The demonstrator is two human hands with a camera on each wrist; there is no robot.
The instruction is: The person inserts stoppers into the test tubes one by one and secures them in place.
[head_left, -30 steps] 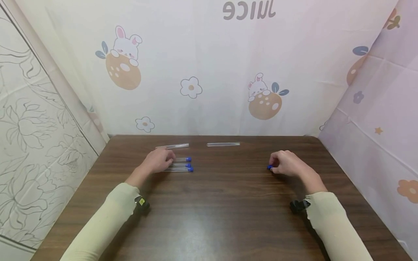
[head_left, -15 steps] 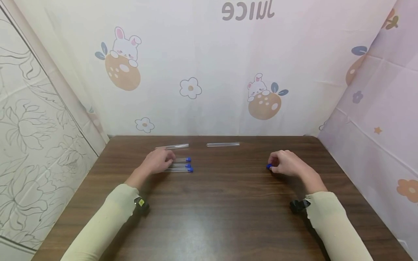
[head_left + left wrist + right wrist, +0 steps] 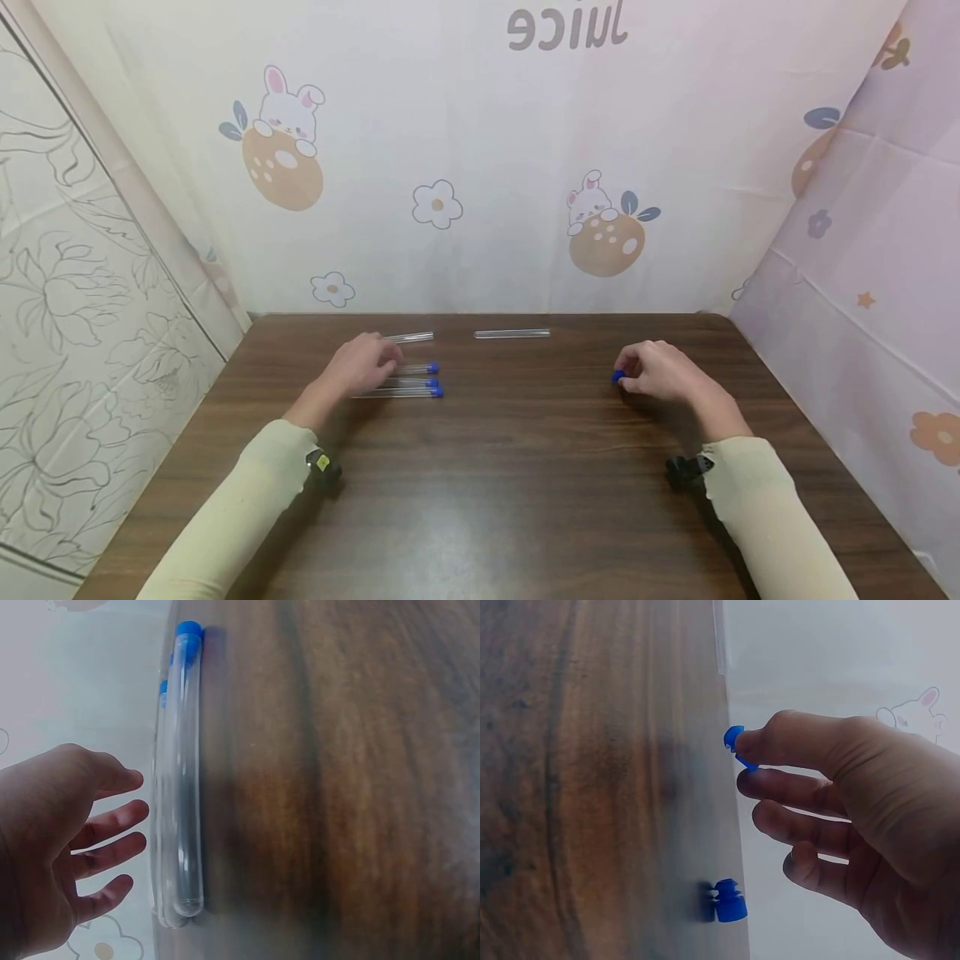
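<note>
My right hand (image 3: 656, 371) pinches a small blue stopper (image 3: 735, 736) between thumb and index finger, held just over the table. A second blue stopper (image 3: 730, 901) stands on the tabletop below the fingers; in the head view the hand hides it. On the left, three clear test tubes (image 3: 187, 780) with blue stoppers lie side by side. My left hand (image 3: 360, 367) hovers over their rounded ends, its fingers loosely bent and holding nothing. Beyond that hand lies an unstoppered tube (image 3: 411, 337), partly covered by it. Another unstoppered tube (image 3: 512, 333) rests near the back edge.
The brown wooden table (image 3: 480, 475) ends at the back against a patterned curtain (image 3: 495, 167). More curtain hangs along the right side, and a panel with flower drawings (image 3: 75, 292) borders the left. A dark camera (image 3: 686, 472) sits on the right wrist.
My right hand has raised the stopper slightly off the table. The left hand has shifted up a little, covering more of the unstoppered tube behind it.
</note>
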